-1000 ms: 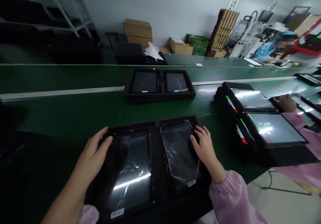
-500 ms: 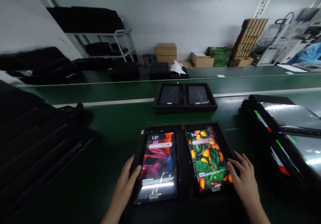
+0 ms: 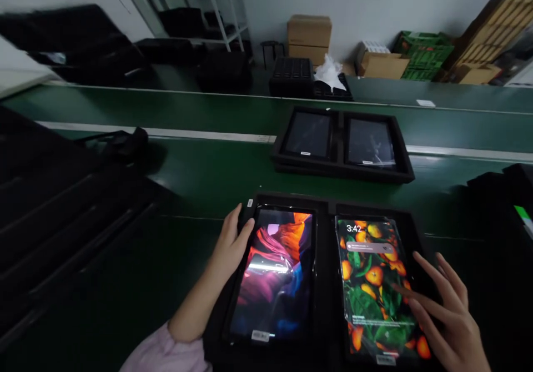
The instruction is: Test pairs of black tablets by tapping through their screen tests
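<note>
Your right hand [image 3: 447,316] has spread wide over the bagged tablet [image 3: 370,283], gripping nothing, while your left hand [image 3: 227,244] sits at the edge of the other tablet [image 3: 270,272], grip unclear. Both glow in the black tray [image 3: 327,277]; dragging fingers could snag the plastic and shift things.

L hand [image 3: 229,244] up at left edge of lit tablet [image 3: 272,272], canyon wallpaper on screen. R hand [image 3: 447,316], fingers spread, tips over 2nd tablet [image 3: 375,288], orange-and-leaf wallpaper, 3:42 showing. Both tablets side by side in black tray [image 3: 328,202] on green conveyor belt [image 3: 208,164]. Further up belt, another black tray [image 3: 343,173] w/ 2 dark tablets [image 3: 308,134].
</note>
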`<state>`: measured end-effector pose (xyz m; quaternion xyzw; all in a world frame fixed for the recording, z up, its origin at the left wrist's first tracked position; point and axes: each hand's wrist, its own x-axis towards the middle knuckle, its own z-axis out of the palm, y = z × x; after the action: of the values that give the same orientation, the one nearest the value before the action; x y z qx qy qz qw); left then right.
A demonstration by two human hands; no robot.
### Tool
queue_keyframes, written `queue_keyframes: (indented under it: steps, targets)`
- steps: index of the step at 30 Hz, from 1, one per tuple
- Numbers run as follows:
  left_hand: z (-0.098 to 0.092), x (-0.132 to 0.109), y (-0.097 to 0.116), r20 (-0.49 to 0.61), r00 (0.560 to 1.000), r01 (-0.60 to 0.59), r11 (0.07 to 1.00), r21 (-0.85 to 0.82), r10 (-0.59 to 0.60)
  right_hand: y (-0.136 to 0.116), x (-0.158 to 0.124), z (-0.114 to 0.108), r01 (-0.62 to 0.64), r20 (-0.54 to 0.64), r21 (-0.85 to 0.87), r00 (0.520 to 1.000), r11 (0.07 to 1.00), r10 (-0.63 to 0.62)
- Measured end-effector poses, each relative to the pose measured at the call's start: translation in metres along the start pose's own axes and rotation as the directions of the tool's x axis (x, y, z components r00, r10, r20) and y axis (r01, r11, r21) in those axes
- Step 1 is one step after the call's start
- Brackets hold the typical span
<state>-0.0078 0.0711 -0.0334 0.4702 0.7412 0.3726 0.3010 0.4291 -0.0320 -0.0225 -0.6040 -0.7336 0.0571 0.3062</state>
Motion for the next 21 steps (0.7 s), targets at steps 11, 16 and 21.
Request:
queue_keyframes:
  steps: [11, 16, 21]
  targets:
    - [-0.012, -0.037, 0.000, 0.031, 0.988, 0.156, 0.947, -0.279, -0.154, 0.006, 0.009, 0.007, -0.531, -0.126, 0.094, 0.833, 0.842, 0.539]
    - [-0.025, -0.070, -0.017, 0.148, 0.969, 0.225, 0.949, -0.219, -0.196, 0.008, 0.008, -0.001, -0.784, -0.037, 0.156, 0.603, 0.601, 0.797]
    - [-0.054, -0.104, -0.029, 0.252, 0.960, 0.100, 0.990, 0.104, -0.123, -0.014, 0.015, 0.009, -0.698, -0.101, 0.208, 0.682, 0.686, 0.724]
